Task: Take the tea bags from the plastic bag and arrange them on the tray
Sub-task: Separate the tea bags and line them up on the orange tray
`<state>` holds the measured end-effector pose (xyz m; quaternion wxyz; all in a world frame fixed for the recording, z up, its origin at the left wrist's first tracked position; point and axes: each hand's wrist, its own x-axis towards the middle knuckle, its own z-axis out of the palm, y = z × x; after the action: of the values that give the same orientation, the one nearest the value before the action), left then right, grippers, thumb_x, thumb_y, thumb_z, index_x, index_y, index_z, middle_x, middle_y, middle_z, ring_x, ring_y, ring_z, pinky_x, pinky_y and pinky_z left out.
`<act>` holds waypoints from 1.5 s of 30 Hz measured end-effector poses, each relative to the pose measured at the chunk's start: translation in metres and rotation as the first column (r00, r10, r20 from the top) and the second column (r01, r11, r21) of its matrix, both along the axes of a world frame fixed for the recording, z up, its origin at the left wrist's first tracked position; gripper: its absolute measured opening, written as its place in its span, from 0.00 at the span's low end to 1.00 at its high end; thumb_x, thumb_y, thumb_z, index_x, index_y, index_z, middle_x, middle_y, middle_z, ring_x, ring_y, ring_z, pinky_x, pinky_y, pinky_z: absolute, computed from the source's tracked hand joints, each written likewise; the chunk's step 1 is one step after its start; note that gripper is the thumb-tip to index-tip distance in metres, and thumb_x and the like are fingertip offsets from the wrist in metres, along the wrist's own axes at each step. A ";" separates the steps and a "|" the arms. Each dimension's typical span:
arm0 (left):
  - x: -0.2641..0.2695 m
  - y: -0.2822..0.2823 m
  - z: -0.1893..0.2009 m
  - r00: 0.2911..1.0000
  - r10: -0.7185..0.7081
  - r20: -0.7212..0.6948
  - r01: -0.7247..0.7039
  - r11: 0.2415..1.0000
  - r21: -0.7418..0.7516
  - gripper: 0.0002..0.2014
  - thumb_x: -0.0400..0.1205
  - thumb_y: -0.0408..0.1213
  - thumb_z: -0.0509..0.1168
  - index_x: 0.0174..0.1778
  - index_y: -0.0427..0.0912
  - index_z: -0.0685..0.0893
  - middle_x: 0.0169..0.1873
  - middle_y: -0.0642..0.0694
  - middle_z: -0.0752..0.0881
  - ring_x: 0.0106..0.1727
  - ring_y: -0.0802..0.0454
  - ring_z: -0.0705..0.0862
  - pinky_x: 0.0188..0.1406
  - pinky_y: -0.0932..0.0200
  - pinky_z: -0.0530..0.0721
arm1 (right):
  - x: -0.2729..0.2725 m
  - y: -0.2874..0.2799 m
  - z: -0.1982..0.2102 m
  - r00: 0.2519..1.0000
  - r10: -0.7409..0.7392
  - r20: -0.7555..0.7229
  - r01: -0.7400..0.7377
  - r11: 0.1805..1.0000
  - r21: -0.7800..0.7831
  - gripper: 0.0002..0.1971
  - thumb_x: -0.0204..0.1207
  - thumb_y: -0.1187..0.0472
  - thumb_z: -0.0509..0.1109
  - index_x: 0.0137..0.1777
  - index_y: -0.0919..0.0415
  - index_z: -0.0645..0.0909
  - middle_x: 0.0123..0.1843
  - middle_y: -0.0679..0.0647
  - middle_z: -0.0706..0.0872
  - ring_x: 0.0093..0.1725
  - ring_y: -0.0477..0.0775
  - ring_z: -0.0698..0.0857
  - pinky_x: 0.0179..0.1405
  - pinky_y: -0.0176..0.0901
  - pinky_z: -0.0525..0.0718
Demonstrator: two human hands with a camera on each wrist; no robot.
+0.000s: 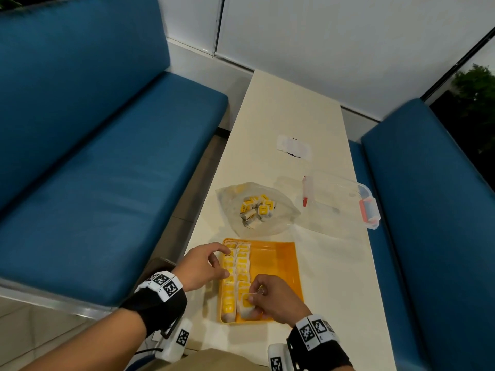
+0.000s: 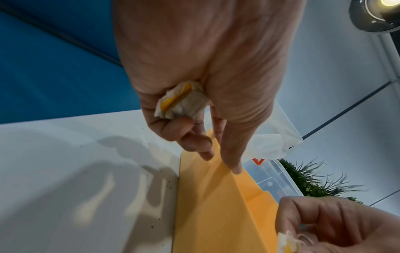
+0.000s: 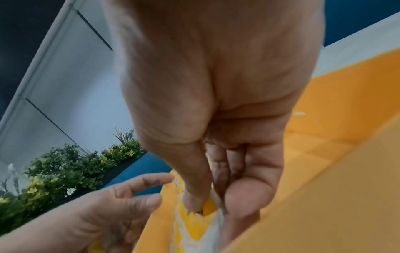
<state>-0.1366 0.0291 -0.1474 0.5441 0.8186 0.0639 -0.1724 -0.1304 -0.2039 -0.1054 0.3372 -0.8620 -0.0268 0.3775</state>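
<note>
An orange tray [image 1: 276, 263] lies on the white table close to me, with two columns of yellow-labelled tea bags [image 1: 235, 266] along its left side. Behind it, a clear plastic bag [image 1: 278, 223] holds several more tea bags [image 1: 257, 207]. My right hand [image 1: 251, 299] pinches one tea bag [image 3: 199, 220] at the near end of the second column, thumb on its yellow label. My left hand [image 1: 222, 263] hovers at the tray's left rim, with spare tea bags [image 2: 181, 101] tucked in its curled fingers; index finger and thumb point out.
A clear lidded box with red latches [image 1: 345, 202] stands right of the plastic bag. A white sticker [image 1: 294, 147] lies farther up the table. Blue sofas [image 1: 107, 170] flank the narrow table on both sides. The tray's right half [image 1: 278, 258] is bare.
</note>
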 end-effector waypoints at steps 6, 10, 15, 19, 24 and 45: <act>0.000 0.000 -0.002 1.000 -0.016 0.021 0.015 1.000 0.010 0.21 0.73 0.42 0.83 0.58 0.62 0.86 0.37 0.48 0.91 0.36 0.62 0.87 0.44 0.66 0.84 | -0.002 0.010 -0.014 1.000 0.007 0.021 -0.005 0.995 -0.098 0.08 0.77 0.64 0.73 0.41 0.51 0.79 0.41 0.53 0.87 0.36 0.55 0.93 0.37 0.48 0.89; 0.000 0.001 -0.004 0.999 -0.023 0.027 0.023 1.000 0.008 0.21 0.72 0.44 0.83 0.58 0.63 0.86 0.36 0.49 0.91 0.38 0.60 0.88 0.47 0.63 0.85 | -0.006 0.018 -0.020 0.997 -0.020 0.080 0.032 0.989 -0.144 0.07 0.76 0.64 0.72 0.41 0.53 0.78 0.40 0.53 0.87 0.36 0.57 0.93 0.39 0.53 0.90; 0.000 0.000 -0.006 0.999 -0.027 0.028 0.026 1.000 0.006 0.22 0.73 0.44 0.83 0.59 0.64 0.85 0.36 0.49 0.91 0.38 0.61 0.88 0.46 0.65 0.83 | -0.009 0.024 -0.023 0.993 -0.062 0.101 0.077 0.986 -0.149 0.05 0.78 0.66 0.70 0.44 0.57 0.77 0.38 0.52 0.84 0.34 0.58 0.92 0.34 0.49 0.89; 0.001 0.001 -0.007 0.999 -0.036 0.024 0.035 0.999 0.025 0.22 0.73 0.45 0.83 0.59 0.64 0.84 0.38 0.48 0.91 0.40 0.58 0.89 0.45 0.66 0.83 | -0.009 0.025 -0.024 0.989 -0.108 0.100 0.123 0.980 -0.156 0.06 0.78 0.67 0.69 0.44 0.57 0.77 0.39 0.53 0.84 0.33 0.58 0.92 0.34 0.50 0.90; 0.002 0.000 -0.008 0.999 -0.039 0.026 0.038 0.999 0.036 0.22 0.73 0.46 0.83 0.59 0.65 0.84 0.38 0.49 0.91 0.42 0.57 0.89 0.48 0.62 0.85 | -0.007 0.027 -0.025 0.983 -0.106 0.152 0.134 0.973 -0.186 0.07 0.76 0.66 0.71 0.41 0.56 0.77 0.40 0.56 0.87 0.36 0.60 0.92 0.31 0.49 0.89; 0.015 -0.007 0.055 0.887 0.163 -0.432 -0.456 0.448 -0.769 0.37 0.85 0.70 0.49 0.69 0.45 0.87 0.48 0.42 0.81 0.44 0.46 0.81 0.45 0.48 0.84 | 0.017 0.079 0.045 0.939 -0.002 0.343 -0.081 0.970 0.229 0.12 0.66 0.58 0.84 0.44 0.56 0.84 0.40 0.41 0.87 0.36 0.40 0.84 0.39 0.33 0.84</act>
<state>-0.1214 0.0225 -0.0919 0.8807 0.3808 0.2011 -0.1974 -0.1134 -0.1248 -0.0609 0.4212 -0.8666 -0.1473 0.2235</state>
